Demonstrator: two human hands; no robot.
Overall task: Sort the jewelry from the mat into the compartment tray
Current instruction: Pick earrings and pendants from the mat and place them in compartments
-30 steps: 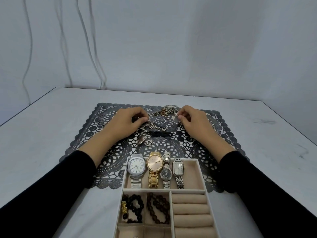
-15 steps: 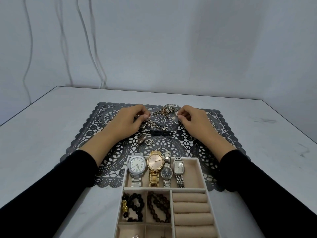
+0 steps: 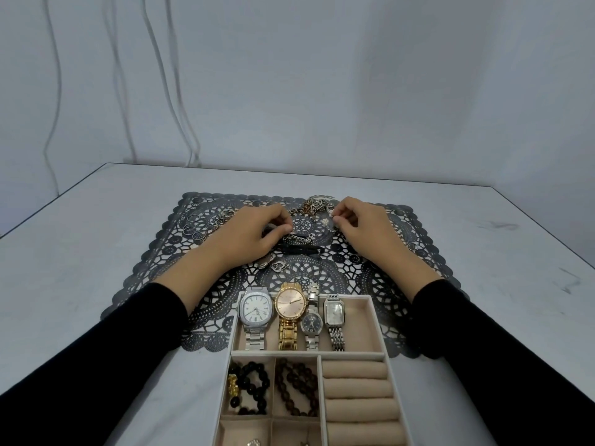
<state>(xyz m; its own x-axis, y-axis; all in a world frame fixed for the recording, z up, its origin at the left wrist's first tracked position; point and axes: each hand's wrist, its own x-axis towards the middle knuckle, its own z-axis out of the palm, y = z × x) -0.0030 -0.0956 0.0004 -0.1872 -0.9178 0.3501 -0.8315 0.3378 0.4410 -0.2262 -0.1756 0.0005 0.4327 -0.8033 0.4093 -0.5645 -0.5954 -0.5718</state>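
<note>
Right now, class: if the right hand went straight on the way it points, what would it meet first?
Probably the chain tangle, lying just up-left of the right hand. Its fingertips seem already to pinch a strand, but depth is unclear.

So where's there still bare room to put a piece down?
The watch compartment has a bare strip right of the rectangular watch, and the ring rolls look bare. The table is bare either side of the mat. It is crowded between the left hand and right hand, which pinch the chains, and around the rings.
</note>
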